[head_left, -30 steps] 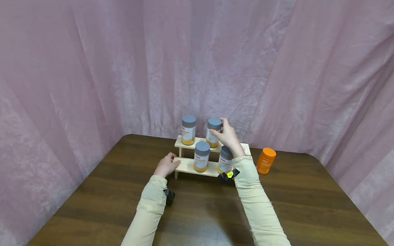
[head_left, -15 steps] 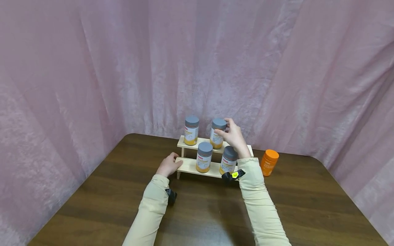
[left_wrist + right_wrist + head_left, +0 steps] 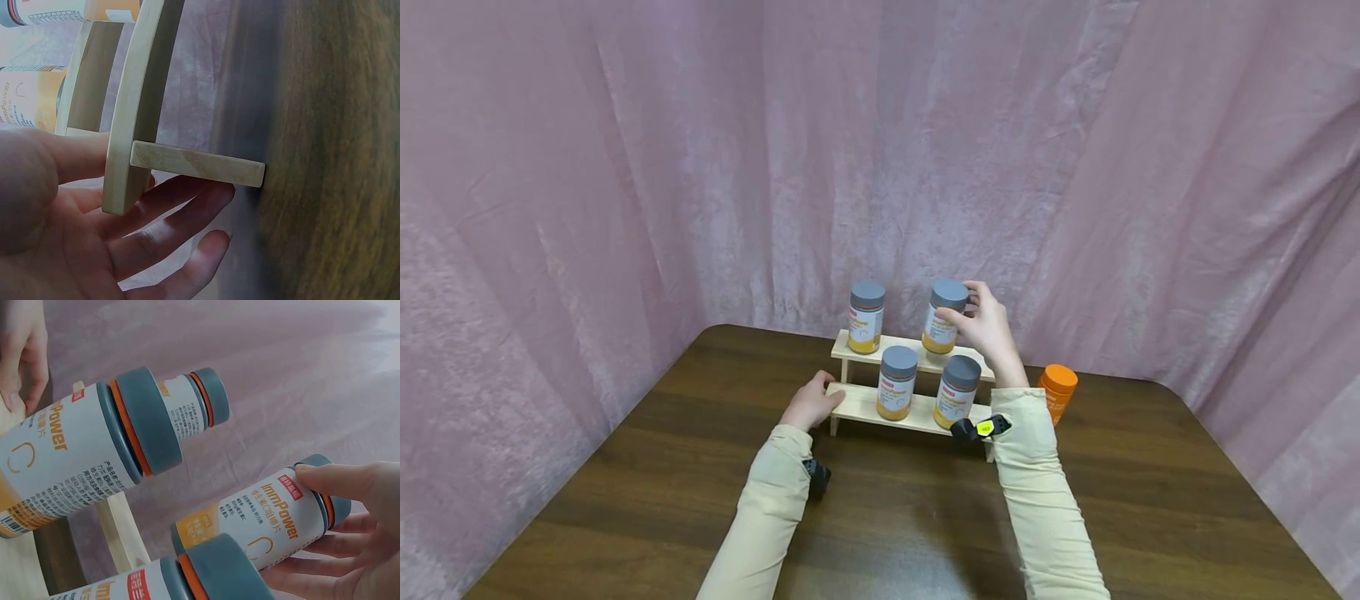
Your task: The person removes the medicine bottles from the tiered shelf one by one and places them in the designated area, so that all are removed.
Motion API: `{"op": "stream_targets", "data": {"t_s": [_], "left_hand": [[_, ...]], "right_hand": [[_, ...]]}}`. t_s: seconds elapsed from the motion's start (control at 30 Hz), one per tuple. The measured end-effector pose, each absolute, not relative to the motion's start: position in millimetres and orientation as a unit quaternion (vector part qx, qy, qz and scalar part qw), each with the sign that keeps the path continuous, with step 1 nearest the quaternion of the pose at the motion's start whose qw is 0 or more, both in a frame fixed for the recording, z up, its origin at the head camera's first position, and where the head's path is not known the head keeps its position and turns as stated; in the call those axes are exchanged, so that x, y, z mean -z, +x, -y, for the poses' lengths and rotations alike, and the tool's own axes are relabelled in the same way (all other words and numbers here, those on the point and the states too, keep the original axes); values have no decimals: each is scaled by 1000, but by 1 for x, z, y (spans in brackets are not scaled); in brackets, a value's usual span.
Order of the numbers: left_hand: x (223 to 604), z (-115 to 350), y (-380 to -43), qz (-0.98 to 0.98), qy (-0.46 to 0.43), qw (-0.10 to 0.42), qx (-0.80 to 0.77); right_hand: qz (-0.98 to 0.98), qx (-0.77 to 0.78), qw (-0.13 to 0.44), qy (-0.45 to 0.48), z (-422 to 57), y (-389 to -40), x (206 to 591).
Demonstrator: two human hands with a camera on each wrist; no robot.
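My right hand [image 3: 988,329] grips a grey-capped supplement bottle [image 3: 937,332] near its cap, thumb in front and fingers behind. Its base is close over the upper step of a two-step wooden display stand [image 3: 856,402]. In the right wrist view, the label of the held bottle [image 3: 250,515] faces the camera. At the stand's left end, my left hand [image 3: 808,406] holds the lower step, its thumb on top and the other fingers below, beside the stand's leg [image 3: 197,164]. A matching bottle [image 3: 866,321] stands on the upper step, left of the held one.
Two more grey-capped bottles, a left one [image 3: 897,387] and a right one [image 3: 957,396], stand on the lower step in front of the held bottle. An orange bottle [image 3: 1057,387] stands on the brown table [image 3: 880,517], partly behind the right sleeve. A pink curtain [image 3: 760,167] hangs behind.
My right hand has moved the held bottle rightward along the upper step and slightly up, widening the gap from its neighbour. My left hand stays at the stand's end. The view shifted slightly early on.
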State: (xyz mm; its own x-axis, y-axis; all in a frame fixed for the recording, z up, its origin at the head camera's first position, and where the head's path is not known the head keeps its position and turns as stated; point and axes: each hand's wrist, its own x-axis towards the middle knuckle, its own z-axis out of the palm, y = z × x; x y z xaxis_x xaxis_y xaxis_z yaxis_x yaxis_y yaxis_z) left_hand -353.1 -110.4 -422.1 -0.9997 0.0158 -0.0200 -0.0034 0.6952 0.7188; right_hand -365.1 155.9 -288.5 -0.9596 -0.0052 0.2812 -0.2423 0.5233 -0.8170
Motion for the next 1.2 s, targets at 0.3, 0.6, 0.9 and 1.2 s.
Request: {"op": "stream_targets", "data": {"t_s": [0.3, 0.6, 0.9, 1.2], "left_hand": [[422, 107, -354, -920, 17, 14, -392], [423, 109, -355, -921, 23, 11, -388], [423, 111, -354, -922, 24, 15, -385], [422, 111, -355, -922, 30, 14, -387]], "right_hand": [[854, -504, 117, 56, -172, -360, 292], [857, -491, 153, 37, -192, -353, 291], [859, -479, 182, 16, -213, -342, 292], [832, -502, 235, -6, -231, -329, 295]]}}
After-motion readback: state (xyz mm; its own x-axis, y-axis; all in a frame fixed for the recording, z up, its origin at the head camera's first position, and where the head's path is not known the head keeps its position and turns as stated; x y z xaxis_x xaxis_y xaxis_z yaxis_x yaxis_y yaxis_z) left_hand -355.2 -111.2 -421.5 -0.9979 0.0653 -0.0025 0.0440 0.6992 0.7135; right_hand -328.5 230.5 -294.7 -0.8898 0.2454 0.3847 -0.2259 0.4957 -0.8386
